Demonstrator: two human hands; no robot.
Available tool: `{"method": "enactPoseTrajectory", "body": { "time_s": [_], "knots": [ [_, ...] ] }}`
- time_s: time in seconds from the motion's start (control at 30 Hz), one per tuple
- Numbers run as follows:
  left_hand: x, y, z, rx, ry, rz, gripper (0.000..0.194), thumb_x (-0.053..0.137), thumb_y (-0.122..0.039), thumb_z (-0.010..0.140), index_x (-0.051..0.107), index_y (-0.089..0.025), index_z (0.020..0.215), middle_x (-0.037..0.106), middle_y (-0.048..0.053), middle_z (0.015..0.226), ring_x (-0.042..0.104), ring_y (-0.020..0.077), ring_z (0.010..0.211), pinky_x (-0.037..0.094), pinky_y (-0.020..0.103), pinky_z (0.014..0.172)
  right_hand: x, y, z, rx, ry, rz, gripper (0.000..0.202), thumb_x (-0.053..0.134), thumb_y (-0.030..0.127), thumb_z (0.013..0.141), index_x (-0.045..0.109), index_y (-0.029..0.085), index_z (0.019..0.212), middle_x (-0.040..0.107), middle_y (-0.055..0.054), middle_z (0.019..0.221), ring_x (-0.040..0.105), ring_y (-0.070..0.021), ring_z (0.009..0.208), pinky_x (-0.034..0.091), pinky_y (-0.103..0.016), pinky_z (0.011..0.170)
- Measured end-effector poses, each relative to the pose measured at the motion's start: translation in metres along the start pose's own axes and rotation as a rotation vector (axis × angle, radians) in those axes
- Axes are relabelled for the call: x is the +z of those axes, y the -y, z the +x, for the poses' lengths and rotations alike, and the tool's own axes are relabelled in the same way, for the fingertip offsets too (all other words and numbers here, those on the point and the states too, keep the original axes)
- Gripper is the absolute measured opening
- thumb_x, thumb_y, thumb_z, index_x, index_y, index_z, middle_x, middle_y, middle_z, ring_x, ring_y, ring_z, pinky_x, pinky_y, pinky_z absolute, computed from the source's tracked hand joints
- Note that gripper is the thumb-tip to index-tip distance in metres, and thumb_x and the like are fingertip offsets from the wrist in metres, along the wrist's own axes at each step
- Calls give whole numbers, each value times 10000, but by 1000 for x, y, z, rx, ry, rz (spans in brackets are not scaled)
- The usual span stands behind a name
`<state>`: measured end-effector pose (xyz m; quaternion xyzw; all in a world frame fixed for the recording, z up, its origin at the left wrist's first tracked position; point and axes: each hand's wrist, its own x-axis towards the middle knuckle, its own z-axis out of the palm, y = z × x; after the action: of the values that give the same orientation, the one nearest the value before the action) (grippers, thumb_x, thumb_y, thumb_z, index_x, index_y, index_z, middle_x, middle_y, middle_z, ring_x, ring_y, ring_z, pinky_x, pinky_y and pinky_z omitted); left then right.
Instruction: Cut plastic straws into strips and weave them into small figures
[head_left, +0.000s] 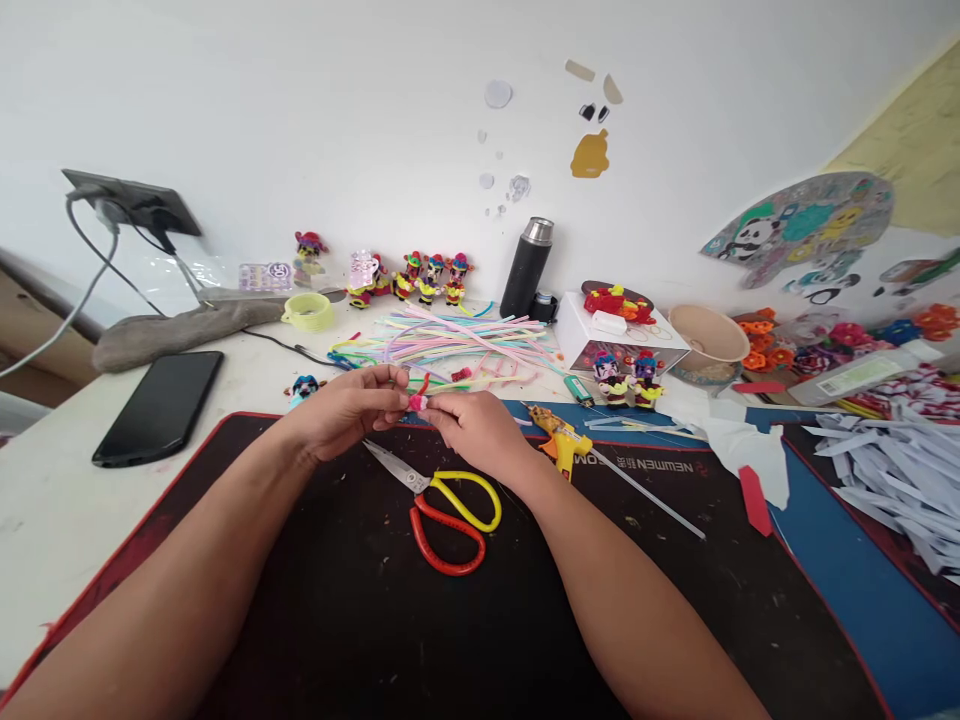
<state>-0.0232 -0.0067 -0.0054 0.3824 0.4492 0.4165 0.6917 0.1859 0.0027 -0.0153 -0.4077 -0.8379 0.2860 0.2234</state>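
My left hand [349,408] and my right hand [480,430] meet over the back part of the black mat [337,600]. Between their fingertips is a small pink piece [417,402] with a short red stem pointing up; both hands pinch it, and its lower part is hidden by fingers. Scissors [427,485] with one yellow and one red handle lie on the mat just below my hands, blades towards the upper left. A yellow glue gun [559,440] rests to the right of my right wrist.
Behind my hands lies a pile of pastel pipe cleaners [465,345], with a black thermos [527,270] and small figures [435,280] by the wall. A phone [159,408] is at left. To the right are a white box [622,345], a bowl [709,335] and paper strips [900,490].
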Motion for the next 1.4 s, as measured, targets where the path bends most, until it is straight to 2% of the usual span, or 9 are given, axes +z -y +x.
{"method": "enactPoseTrajectory", "body": {
  "time_s": [0.1,0.33,0.43,0.57,0.7,0.83,1.07,1.23,1.4],
  "knots": [
    [0,-2,-2,-2,29,92,366,861,-150,563,642,-184,854,596,-49,652,468,73,525,348,188,487,1,-4,1,-7,-18,-65,201,608,272,1038,782,207,959,773,-45,914,661,-175,812,364,-266,692],
    [2,-1,0,71,-32,203,353,837,-195,571,623,-194,852,605,-54,652,477,88,525,360,213,500,-3,-4,-1,74,31,179,271,535,306,1061,690,198,865,654,30,646,589,-105,542,396,-237,609],
    [1,-1,1,119,-44,238,358,845,-222,587,611,-194,857,598,-61,650,471,88,535,362,212,504,-1,-5,-1,96,53,313,282,515,357,1069,667,199,892,655,39,667,582,-83,490,419,-216,564],
    [1,2,2,154,-37,335,366,837,-238,626,614,-202,914,651,-37,751,538,114,619,410,220,537,3,-8,1,151,65,477,328,504,447,1070,668,188,954,668,25,702,593,-75,473,426,-200,508],
    [2,5,4,168,-47,395,339,819,-252,645,617,-202,913,658,-28,758,563,125,645,428,225,561,6,-10,1,171,106,566,331,574,495,1033,682,192,1110,661,27,717,596,-78,476,421,-196,481],
    [2,7,5,161,-44,337,335,824,-231,625,635,-196,899,649,-30,722,564,120,623,415,215,546,8,-11,0,170,137,545,317,640,419,1006,642,209,1243,669,37,738,603,-85,494,444,-203,497],
    [0,7,4,9,1,30,346,867,-160,601,661,-173,879,622,-31,681,500,73,547,387,171,496,6,-4,-2,110,105,419,256,595,437,1028,671,202,959,647,27,696,614,-108,543,435,-231,555],
    [-2,7,5,-84,38,-115,321,848,-102,584,677,-158,850,571,-35,623,455,58,507,337,145,441,2,5,-3,42,8,164,216,603,391,1035,726,215,1012,679,3,739,599,-133,636,372,-251,612],
    [-2,7,6,-110,40,-138,299,823,-83,573,690,-162,830,566,-30,606,419,55,485,306,144,411,2,5,-3,21,-66,41,244,641,413,1017,739,238,1156,719,-3,800,586,-149,685,338,-264,637]
  ]
}}
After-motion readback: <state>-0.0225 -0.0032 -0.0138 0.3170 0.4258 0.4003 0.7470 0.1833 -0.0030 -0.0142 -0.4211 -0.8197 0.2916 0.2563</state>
